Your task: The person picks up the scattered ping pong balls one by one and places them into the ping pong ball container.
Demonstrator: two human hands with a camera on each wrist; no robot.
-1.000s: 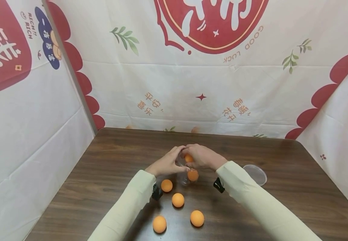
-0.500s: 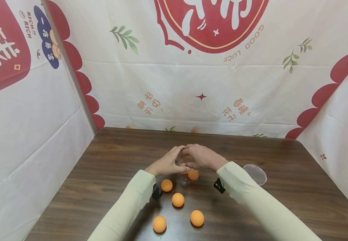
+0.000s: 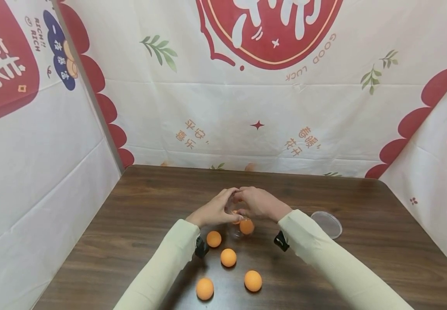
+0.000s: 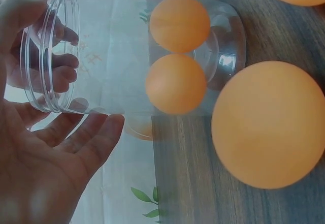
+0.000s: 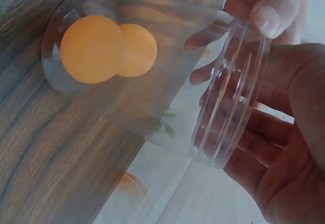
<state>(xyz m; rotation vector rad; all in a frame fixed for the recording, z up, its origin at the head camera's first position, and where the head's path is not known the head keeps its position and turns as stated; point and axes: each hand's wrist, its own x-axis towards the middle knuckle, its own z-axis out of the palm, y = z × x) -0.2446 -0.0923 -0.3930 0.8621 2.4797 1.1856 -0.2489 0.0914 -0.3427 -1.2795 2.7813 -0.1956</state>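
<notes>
A clear plastic jar [image 4: 114, 46] with a threaded mouth stands on the table. Two orange ping-pong balls [image 4: 176, 84] lie at its bottom, one overlapping the other in the right wrist view. My left hand [image 3: 214, 210] grips the jar near its rim, thumb on the near side and fingers round the wall. At the mouth, my right hand [image 3: 261, 203] has its fingers loosely bent with no ball between them; whether they touch the rim is hard to tell. Close to my left wrist lies a loose orange ball [image 3: 213, 239].
More orange balls lie nearer the front of the table, such as one ball [image 3: 228, 257] in the middle and another ball [image 3: 253, 281] to its right. A round clear lid [image 3: 326, 224] rests beyond my right forearm. Printed cloth [image 3: 223, 103] hangs behind the brown table [image 3: 149, 206].
A second before now, my right hand held an orange ball at the jar's mouth. That ball has dropped to the bottom beside the other. Both hands have stayed in place.
</notes>
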